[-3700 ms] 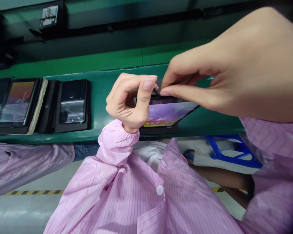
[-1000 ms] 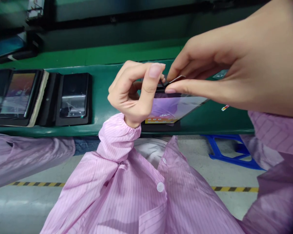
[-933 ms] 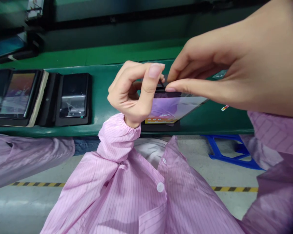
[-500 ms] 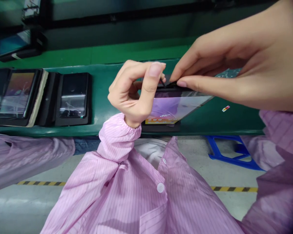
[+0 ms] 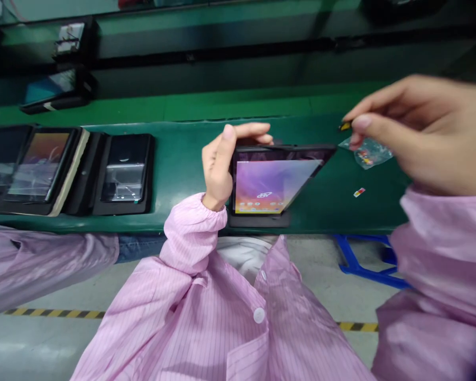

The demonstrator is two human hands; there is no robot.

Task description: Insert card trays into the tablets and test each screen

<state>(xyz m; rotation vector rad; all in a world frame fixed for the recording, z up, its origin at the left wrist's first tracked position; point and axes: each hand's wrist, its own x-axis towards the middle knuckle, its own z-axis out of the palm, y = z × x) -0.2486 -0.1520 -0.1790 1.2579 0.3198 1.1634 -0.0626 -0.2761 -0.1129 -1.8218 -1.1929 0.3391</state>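
Observation:
My left hand grips the left and top edge of a black tablet whose lit screen shows a purple and orange picture. The tablet is tilted up from the green belt. Off to the right of the tablet, my right hand pinches a tiny dark and yellow piece between thumb and forefinger. A small clear bag with little red and yellow bits lies just under those fingers on the belt.
Two more tablets in black holders lie on the belt to the left, another further back. Another person's pink sleeve reaches in at lower left. A small red and white scrap lies on the belt. A blue frame stands below.
My right hand has pulled away from the tablet's top edge to the right, carrying a tiny piece. My left hand has shifted from a pinch to gripping the tablet's edge.

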